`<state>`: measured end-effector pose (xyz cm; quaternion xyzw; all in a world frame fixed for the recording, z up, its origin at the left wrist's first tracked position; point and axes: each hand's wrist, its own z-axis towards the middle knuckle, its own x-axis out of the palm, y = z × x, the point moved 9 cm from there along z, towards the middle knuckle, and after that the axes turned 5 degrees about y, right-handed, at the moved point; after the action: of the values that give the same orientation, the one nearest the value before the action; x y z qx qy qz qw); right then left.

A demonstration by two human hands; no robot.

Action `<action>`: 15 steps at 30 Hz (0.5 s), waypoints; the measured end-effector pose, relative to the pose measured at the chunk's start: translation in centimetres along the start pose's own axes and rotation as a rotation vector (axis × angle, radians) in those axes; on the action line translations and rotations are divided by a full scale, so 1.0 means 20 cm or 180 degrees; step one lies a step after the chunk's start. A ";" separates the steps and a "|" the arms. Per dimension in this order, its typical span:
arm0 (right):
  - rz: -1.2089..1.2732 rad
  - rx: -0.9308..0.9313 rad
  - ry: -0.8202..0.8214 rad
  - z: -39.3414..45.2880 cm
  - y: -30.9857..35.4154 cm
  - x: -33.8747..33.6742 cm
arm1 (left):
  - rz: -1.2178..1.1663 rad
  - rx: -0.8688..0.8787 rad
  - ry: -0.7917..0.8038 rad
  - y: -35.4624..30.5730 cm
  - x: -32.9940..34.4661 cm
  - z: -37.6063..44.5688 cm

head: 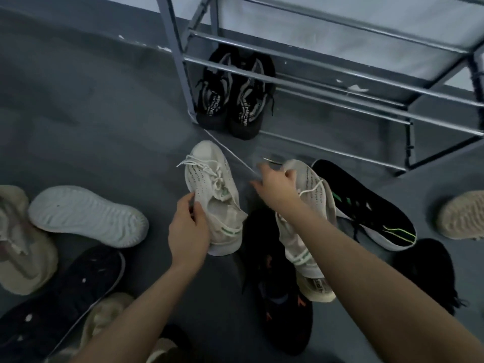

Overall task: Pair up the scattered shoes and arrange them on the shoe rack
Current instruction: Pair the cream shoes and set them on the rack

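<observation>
My left hand [190, 227] grips the collar of a cream knit sneaker with green trim [209, 184], toe pointing away from me. My right hand [275, 187] holds its matching cream sneaker [309, 231] near the laces, over a dark shoe. The grey metal shoe rack [327, 74] stands ahead. A pair of black sneakers [233, 98] sits side by side at the left end of its bottom tier.
Loose shoes lie on the grey floor: a white sole-up sneaker [86, 216], beige shoes at far left [21, 244] and far right [463, 218], a black shoe with green accents [366, 203], dark shoes at lower left [65, 297] and centre [282, 297].
</observation>
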<state>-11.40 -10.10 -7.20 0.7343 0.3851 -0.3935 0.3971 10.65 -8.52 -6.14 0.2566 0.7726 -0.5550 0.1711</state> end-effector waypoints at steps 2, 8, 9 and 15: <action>0.0123 -0.0283 -0.0385 -0.02 0.04 -0.01 | -0.0060 -0.0045 0.0005 0.02 0.00 -0.01; 0.0921 -0.0734 -0.1844 -0.28 0.00 -0.23 | -0.0097 0.0190 0.0057 0.01 0.00 -0.09; 0.1045 -0.0682 -0.1950 -0.32 -0.03 -0.26 | -0.0079 0.0259 0.0085 -0.01 0.01 -0.10; 0.1347 -0.0016 -0.1775 -0.54 -0.29 -0.26 | -0.0053 0.0672 0.0302 -0.13 0.12 -0.24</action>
<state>-15.69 0.37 -0.22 0.6611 0.1020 -0.4869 0.5616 7.33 -4.07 -3.93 0.2928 0.7192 -0.6218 0.1018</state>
